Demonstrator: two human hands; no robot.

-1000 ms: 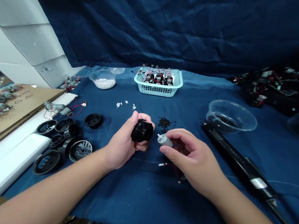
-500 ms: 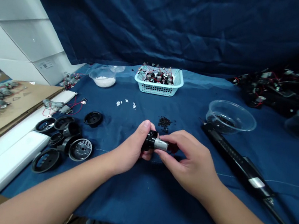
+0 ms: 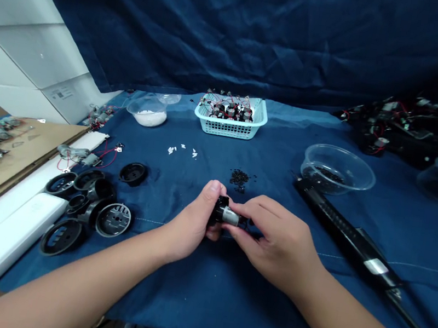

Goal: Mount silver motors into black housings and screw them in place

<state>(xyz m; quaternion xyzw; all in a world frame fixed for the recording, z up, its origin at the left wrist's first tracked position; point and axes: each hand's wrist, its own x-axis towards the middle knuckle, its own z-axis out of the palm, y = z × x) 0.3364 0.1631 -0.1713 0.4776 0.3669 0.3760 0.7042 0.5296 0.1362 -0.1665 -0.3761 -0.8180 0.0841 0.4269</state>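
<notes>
My left hand is closed around a round black plastic housing at the centre of the blue cloth. My right hand pinches a small silver motor, whose end sits inside the housing. The two hands meet above the cloth, thumbs close together. A small heap of black screws lies just beyond the hands.
Several black housings lie to the left beside a white tray. A teal basket of wired motors stands at the back, with a clear bowl and a black electric screwdriver to the right. Another bowl with white parts sits back left.
The hands came together: the motor, held apart from the housing a second ago, now sits pushed into it. Both hands have shifted slightly toward me.
</notes>
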